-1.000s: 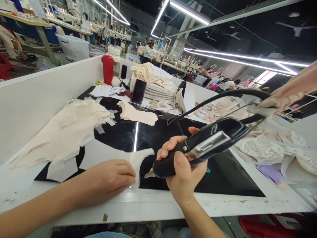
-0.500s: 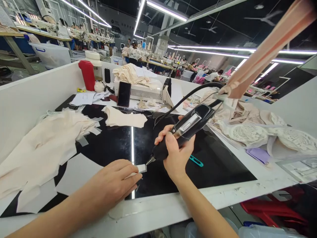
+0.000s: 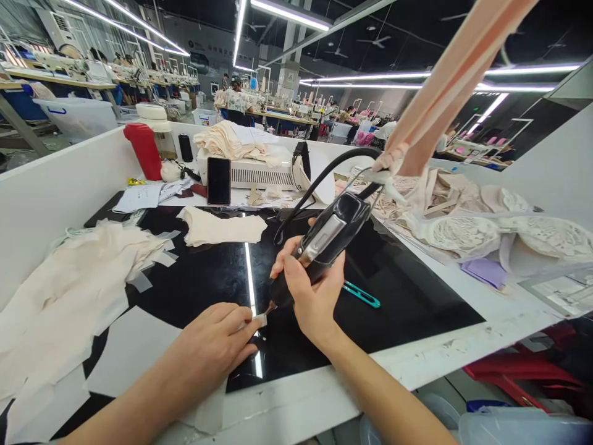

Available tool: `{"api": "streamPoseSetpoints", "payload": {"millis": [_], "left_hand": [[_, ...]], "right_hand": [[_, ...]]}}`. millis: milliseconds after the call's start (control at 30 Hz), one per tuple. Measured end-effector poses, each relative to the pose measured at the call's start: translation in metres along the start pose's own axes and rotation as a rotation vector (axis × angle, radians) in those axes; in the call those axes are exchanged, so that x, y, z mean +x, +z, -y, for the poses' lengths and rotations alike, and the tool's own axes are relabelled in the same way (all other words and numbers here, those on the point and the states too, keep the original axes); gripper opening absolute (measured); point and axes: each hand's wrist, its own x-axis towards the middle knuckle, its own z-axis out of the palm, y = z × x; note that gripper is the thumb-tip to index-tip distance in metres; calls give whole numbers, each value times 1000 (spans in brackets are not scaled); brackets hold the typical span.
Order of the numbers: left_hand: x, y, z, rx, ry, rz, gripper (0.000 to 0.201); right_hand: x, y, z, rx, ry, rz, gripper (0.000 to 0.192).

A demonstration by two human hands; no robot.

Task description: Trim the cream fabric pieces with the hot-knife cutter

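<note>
My right hand [image 3: 317, 303] is wrapped round a black corded handheld tool [image 3: 340, 222] with a silver plate on its side. The tool slants down to the left, and its thin metal tip [image 3: 271, 307] meets the end of a small whitish strip [image 3: 262, 320]. My left hand [image 3: 208, 346] keeps that strip between its fingers, low over the glossy black board [image 3: 407, 309]; most of the strip is hidden under the fingers. A pink fabric band [image 3: 456, 93] is tied near the tool's cord end. Right of my right hand lies a teal slim-handled implement [image 3: 362, 295].
Cream fabric pieces [image 3: 69, 284] are heaped at left, beside a pale flat piece [image 3: 134, 349]. A folded cream piece [image 3: 222, 226] lies farther back. A phone [image 3: 218, 180] leans on a vented white box [image 3: 259, 173]. Lace bra cups [image 3: 467, 238] lie at right.
The view has shifted slightly. Less of the strip shows beyond my left fingers, and the tool now points more steeply down. Both hands keep their holds.
</note>
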Motion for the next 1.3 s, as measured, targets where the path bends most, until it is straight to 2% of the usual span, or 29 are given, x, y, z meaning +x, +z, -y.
{"api": "streamPoseSetpoints", "payload": {"millis": [200,500,733,900,1300], "left_hand": [[-2,0,1,-40,-31,1,27],[0,-2,1,-4,3,-15,26],[-3,1,2,-26,2,-13,28],[-2,0,2,-47,-14,-29,27],[-3,-2,2,-81,-5,-43,29]], "right_hand": [[1,-1,-3,12,-10,-3,33],[5,-3,-2,9,-17,-31,31],[1,0,-2,3,1,5,33],[0,-1,-2,-45,-1,-25,33],[-2,0,-1,-17,3,-6,33]]}}
